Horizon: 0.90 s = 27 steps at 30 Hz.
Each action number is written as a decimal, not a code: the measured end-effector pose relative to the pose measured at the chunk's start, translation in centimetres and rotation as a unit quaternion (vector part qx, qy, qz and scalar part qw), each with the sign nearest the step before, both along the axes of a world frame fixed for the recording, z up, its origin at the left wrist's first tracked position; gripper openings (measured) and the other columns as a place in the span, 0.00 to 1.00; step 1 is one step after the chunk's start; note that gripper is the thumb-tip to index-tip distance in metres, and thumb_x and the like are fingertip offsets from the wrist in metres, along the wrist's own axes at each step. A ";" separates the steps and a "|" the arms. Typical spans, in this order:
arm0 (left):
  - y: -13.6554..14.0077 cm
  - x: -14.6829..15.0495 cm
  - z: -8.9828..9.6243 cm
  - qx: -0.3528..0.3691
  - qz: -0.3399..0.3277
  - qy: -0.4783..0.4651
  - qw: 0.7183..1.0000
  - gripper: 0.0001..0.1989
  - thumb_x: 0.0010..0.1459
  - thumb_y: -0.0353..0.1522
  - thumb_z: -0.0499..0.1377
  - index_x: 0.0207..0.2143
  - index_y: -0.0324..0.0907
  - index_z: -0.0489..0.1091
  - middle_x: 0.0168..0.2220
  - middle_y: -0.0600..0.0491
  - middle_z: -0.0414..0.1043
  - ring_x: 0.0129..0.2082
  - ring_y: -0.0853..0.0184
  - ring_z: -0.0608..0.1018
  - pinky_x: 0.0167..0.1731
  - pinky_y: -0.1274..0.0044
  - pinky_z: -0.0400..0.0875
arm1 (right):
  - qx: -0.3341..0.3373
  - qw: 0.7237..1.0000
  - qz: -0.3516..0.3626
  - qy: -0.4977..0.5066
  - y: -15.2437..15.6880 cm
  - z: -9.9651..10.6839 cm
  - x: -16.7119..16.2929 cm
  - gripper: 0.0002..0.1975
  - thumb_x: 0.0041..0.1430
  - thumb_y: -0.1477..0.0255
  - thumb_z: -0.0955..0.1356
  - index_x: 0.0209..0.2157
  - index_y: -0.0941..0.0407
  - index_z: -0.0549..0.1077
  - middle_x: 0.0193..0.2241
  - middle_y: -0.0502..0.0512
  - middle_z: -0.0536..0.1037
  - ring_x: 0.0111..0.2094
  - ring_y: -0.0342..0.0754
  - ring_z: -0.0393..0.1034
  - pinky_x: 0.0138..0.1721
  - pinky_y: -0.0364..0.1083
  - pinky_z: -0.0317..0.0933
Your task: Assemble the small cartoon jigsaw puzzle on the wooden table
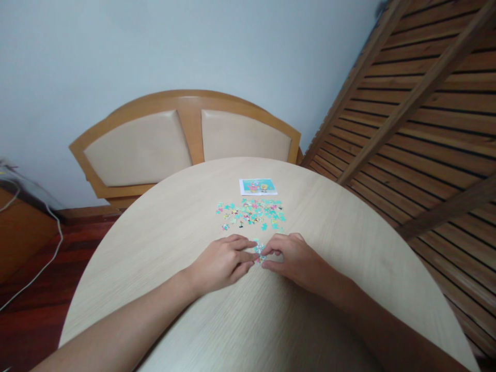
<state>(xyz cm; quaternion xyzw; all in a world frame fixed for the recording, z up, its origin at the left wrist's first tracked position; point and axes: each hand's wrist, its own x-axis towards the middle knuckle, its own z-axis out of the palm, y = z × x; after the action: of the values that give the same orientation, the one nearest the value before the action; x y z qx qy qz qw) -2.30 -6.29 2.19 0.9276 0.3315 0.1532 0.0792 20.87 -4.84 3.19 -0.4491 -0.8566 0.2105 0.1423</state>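
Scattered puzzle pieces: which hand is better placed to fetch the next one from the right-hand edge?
Probably the right hand: it rests just below the right-edge pieces, whereas the left hand lies farther left, its fingertips at the small cluster.

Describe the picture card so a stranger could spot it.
Find the round pale table. On its far side, past the scattered puzzle pieces, lies the picture card. Unlike those small pieces, it is one whole rectangle with a white left edge.
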 end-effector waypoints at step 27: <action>-0.1 0.1 0.0 0.003 -0.002 0.001 1.000 0.15 0.70 0.34 0.52 0.49 0.46 0.77 0.55 0.50 0.75 0.55 0.60 0.75 0.56 0.66 0.72 | 0.055 0.995 0.072 -0.044 0.3 -0.1 0.6 0.11 0.56 0.65 0.75 0.38 0.55 0.78 0.36 0.51 0.81 0.41 0.51 0.75 0.43 0.48 0.60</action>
<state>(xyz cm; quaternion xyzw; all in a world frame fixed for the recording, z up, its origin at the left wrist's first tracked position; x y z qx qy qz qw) -2.24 -6.36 2.23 0.9287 0.3293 0.1527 0.0762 21.51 -4.58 3.09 -0.3864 -0.9025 0.1529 0.1130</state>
